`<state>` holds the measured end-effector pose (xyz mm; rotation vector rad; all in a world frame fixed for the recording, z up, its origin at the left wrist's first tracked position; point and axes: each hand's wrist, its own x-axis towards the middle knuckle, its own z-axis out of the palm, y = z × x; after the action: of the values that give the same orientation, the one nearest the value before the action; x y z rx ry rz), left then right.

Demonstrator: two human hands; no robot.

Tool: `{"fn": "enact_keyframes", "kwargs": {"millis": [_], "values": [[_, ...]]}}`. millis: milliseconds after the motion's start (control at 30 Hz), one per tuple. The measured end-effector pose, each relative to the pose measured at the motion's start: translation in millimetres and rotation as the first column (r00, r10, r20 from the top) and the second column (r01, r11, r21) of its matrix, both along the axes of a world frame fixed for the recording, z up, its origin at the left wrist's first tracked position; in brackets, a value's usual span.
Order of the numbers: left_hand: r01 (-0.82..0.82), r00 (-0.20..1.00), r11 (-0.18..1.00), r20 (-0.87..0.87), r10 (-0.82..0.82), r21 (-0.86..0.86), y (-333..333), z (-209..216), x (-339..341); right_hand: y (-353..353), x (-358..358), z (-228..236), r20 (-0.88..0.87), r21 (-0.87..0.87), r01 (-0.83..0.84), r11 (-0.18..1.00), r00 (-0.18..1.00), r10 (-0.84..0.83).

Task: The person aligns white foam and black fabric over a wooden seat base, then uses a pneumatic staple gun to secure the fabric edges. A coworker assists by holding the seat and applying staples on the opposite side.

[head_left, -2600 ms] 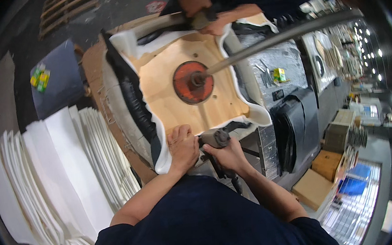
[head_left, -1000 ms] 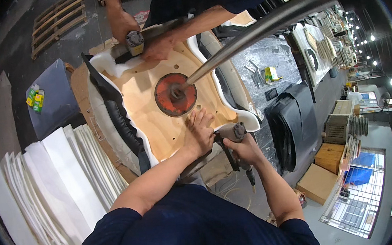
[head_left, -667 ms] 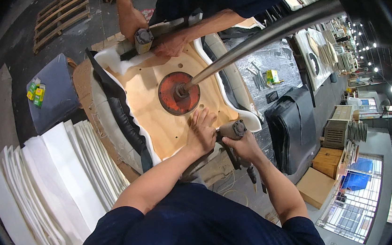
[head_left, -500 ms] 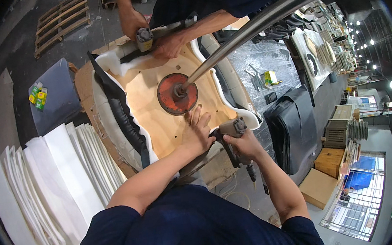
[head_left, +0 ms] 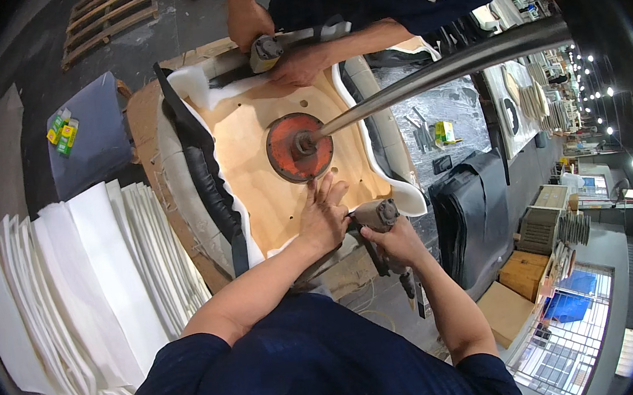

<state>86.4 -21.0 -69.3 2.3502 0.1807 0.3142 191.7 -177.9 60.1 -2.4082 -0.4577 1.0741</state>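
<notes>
Left hand is now lying open nearer the red disc, seemingly steadying the wooden panel beneath, right hand gripping air gun alongside.

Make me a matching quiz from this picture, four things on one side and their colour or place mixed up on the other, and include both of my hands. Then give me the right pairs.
Column one:
1. Left hand
2. Right hand
3. Round disc
4. Upright sheets

Column two:
A. White, at the left side of the picture
B. Wrapped around a hand-held tool
C. Red, at the end of a metal rod
D. Fingers spread over the wooden panel

Right pairs: 1-D, 2-B, 3-C, 4-A.
</notes>
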Motion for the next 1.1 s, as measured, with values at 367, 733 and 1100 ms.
{"fn": "enact_keyframes", "kwargs": {"millis": [367,733,1100], "values": [[0.029,0.993,0.995,-0.114,-0.018,0.097,5.7,7.7,-13.8,-5.9,-0.9,-7.6,-0.021,0.104,0.153,0.983,0.988,-0.151],[-0.049,0.997,0.998,-0.069,0.047,-0.029,-0.2,4.3,-21.1,0.6,-16.6,-9.5,0.019,0.048,-0.007,0.999,1.0,0.006],[-0.04,0.99,0.999,-0.134,0.044,0.03,14.7,13.8,-42.8,1.8,-16.6,-8.3,0.006,0.038,0.02,0.999,1.0,-0.02]]}}
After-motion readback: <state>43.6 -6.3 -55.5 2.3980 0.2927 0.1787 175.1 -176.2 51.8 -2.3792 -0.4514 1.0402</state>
